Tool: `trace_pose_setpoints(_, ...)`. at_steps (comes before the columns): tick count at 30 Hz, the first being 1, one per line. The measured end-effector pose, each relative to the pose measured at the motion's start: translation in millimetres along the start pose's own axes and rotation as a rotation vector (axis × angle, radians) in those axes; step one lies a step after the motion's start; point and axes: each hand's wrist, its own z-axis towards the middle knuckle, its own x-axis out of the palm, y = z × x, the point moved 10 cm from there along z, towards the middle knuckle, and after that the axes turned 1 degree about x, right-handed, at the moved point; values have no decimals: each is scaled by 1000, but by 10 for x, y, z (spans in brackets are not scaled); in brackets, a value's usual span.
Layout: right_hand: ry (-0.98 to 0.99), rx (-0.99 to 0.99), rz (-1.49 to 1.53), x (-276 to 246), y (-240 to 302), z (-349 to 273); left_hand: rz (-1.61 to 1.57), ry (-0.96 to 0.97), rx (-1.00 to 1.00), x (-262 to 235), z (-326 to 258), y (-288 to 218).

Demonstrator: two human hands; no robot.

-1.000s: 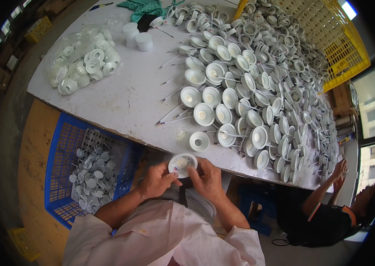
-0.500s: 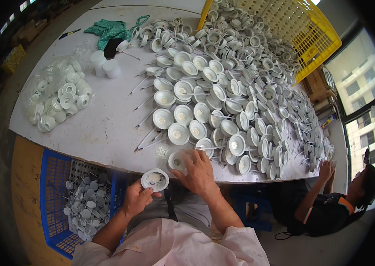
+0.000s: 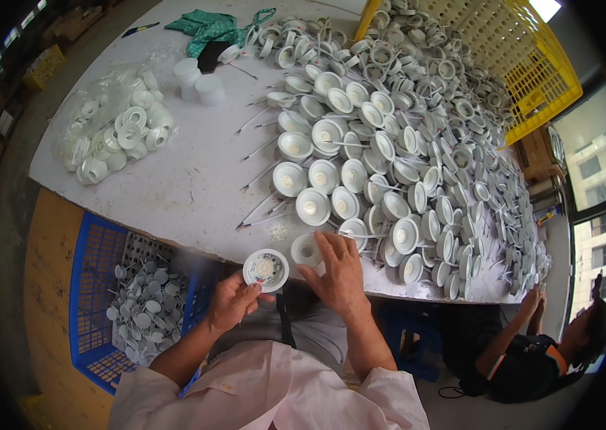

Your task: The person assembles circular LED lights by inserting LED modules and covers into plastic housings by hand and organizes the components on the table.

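Note:
My left hand (image 3: 235,302) pinches the rim of a round white downlight (image 3: 265,270) whose open face shows a yellowish LED board with small coloured wires. My right hand (image 3: 340,278) is at the table's front edge, thumb and fingers around the right side of a white reflector ring (image 3: 306,251) with a central hole. The ring appears to rest on the tabletop, just right of the downlight. Beyond it lie many white downlights (image 3: 313,206), mostly face up, with cable tails sticking out to the left.
At left on the white table (image 3: 195,190) are a clear bag of white rings (image 3: 122,136), white cups (image 3: 210,90) and green cloth (image 3: 206,29). A yellow crate (image 3: 543,79) lies tipped at the back. Below left, a blue crate (image 3: 91,287) holds parts. Another person (image 3: 525,358) sits at right.
The view has shifted, so the table appears farther right. My right hand's fingers have spread around the ring, uncovering more of it. My left hand still holds the downlight, its face now tilted toward me.

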Motion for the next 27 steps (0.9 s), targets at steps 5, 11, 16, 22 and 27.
trace_pose_setpoints(5,-34,7,50,8,-13,-22,42,-39,-64,-57,21,33)
trace_pose_setpoints(11,-111,11,61,-47,-18,-21,16,-68,-105,-74,-9,26)
trace_pose_setpoints(16,-161,64,79,-122,-121,-56,-26,-55,-104,-48,0,35)
trace_pose_setpoints(22,-96,293,362,-51,-343,-109,-80,-45,-86,-3,27,-4)
trace_pose_setpoints(27,-95,337,577,10,-418,-150,-101,-51,-65,18,34,-28)
